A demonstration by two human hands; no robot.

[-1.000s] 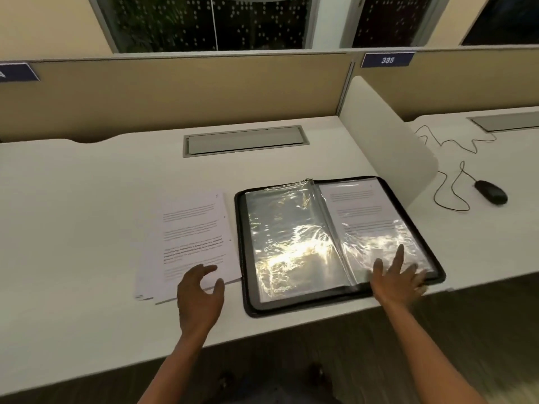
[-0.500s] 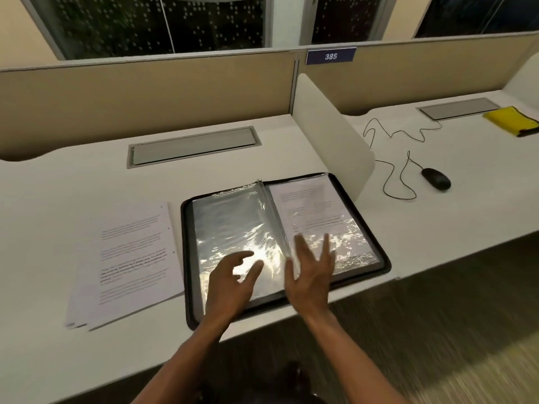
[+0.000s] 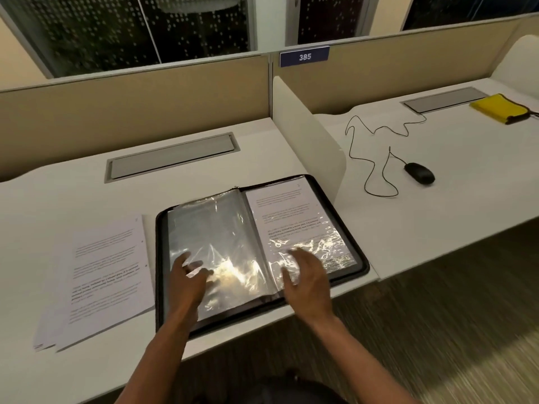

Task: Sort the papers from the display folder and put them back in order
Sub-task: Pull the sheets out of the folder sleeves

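The folder lay open on the white desk, its black edge close to the near rim, with a loose stack of papers just beside it on the left, fanned a little at the bottom corner. A printed sheet sat inside the right-hand sleeve, while the left-hand sleeve looked clear and shiny with glare. A grey cable hatch was set into the desk behind the folder, and a white divider panel stood just beside the folder's far right corner, closing off the next desk. On that desk lay a black mouse with its cord looping away, and farther back a yellow cloth; a blue tag reading 385 sat on the partition. The left hand was over the lower part of the left sleeve with fingers spread and loose, grasping nothing; the right hand was over the bottom of the right page near the spine, fingers likewise relaxed, though blur hid whether they touched the plastic. Compared with half a second before, both hands had drawn slightly apart, the left staying on its page and the right shifting onto the right-hand page, and the view had swung a little leftward and closer
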